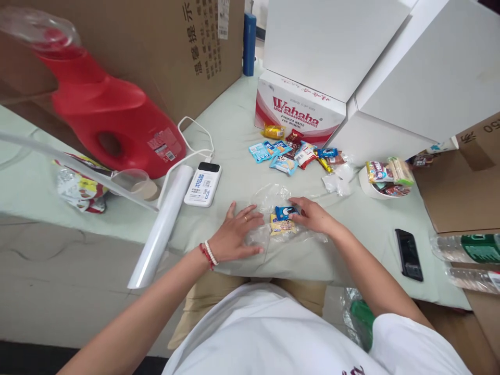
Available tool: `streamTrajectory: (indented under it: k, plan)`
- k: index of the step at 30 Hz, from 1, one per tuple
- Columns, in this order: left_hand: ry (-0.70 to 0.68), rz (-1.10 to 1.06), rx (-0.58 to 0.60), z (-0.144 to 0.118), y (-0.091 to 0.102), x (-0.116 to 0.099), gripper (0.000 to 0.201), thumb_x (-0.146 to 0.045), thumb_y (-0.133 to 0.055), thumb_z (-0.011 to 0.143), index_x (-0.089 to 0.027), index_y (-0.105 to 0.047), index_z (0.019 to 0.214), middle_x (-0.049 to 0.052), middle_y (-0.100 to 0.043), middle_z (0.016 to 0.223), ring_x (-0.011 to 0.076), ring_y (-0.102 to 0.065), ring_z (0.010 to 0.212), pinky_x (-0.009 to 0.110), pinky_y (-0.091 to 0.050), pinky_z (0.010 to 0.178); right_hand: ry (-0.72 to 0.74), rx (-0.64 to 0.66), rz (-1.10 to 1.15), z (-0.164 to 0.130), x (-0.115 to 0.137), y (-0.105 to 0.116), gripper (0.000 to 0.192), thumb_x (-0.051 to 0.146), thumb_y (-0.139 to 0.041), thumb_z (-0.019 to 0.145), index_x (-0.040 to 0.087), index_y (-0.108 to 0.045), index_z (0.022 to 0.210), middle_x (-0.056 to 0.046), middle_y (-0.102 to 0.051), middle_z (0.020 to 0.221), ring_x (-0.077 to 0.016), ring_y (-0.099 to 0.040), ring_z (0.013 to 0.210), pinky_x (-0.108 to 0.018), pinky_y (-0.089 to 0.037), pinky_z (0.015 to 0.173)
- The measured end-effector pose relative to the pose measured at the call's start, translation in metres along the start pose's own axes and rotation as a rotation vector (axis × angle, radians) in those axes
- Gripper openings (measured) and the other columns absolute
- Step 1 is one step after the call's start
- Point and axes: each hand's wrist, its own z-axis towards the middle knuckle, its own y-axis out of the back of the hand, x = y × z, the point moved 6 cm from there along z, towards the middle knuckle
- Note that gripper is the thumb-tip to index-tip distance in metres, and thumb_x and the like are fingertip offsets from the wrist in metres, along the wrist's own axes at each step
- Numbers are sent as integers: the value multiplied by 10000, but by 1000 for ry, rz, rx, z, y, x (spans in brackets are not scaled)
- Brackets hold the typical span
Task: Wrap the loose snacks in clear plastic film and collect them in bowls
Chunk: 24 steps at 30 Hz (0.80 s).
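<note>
A clear plastic bag (269, 200) lies flat on the pale green cloth near the table's front edge. On or in it sit a blue snack packet (284, 211) and a yellow snack packet (282, 226). My left hand (236, 234) rests palm down with fingers spread on the bag's left part. My right hand (314, 214) touches the blue packet with its fingertips. Behind them lies a loose pile of small snack packets (291, 153).
A large red detergent jug (105, 112), a roll of clear film (162, 226) and a white power bank (203, 183) stand left. A Wahaha box (299, 112) and white boxes are behind. A bowl of snacks (385, 177), a black phone (408, 254) and water bottles (466, 249) lie right.
</note>
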Motion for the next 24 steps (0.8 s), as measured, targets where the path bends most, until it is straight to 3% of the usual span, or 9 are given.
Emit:
streamTrajectory:
  k: [2,4,12,16,19,22,24]
  plan:
    - [-17,30,-7,-3,-2,0,307,-422,-619,928,-271,-668,1191,109,-659,1459,358,-408,1537,752,7,1236,-26,64,-32,6,-1,-4,505,302,-768,870,177,-676,1351,-126,-696,1190,-232,-675,973,-324,-510,876]
    - [-14,47,-33,-6,-3,0,200,-282,-529,961,-266,-689,1081,87,-687,1422,328,-453,1513,750,-2,1235,-31,80,-58,7,6,-3,479,300,-813,826,202,-713,1284,-99,-685,1146,-232,-671,978,-316,-504,876]
    - [-6,2,-69,-9,2,-1,209,-325,-493,1009,-252,-687,1038,88,-706,1394,295,-539,1442,716,-55,1249,34,120,-121,-15,32,-16,588,233,-815,830,263,-625,1385,-81,-610,1263,-230,-662,1069,-326,-518,904]
    - [-12,-23,-81,-8,5,-1,214,-303,-475,1006,-252,-674,1062,90,-703,1399,275,-559,1424,686,-86,1261,192,7,12,-34,33,-9,528,359,-715,952,272,-568,1451,-118,-589,1383,-256,-618,1243,-389,-509,1046]
    - [-22,-36,-95,-5,7,0,224,-284,-453,1009,-252,-667,1067,92,-705,1395,258,-575,1411,663,-98,1271,177,-101,57,-52,18,-6,517,471,-579,1031,267,-517,1501,-127,-645,1361,-275,-611,1278,-439,-496,1087]
    - [-20,-51,-101,-3,8,1,241,-271,-423,1014,-251,-650,1095,110,-686,1427,249,-592,1395,660,-101,1273,-17,-173,46,-67,-11,-17,590,521,-556,1023,236,-481,1534,-139,-685,1308,-283,-675,1150,-437,-548,978]
    - [-10,-64,-87,-3,8,3,249,-271,-407,1014,-253,-636,1110,118,-672,1448,248,-605,1381,661,-97,1274,-101,-149,51,-75,-26,-30,553,501,-594,995,217,-557,1469,-132,-718,1222,-267,-705,1025,-406,-562,889]
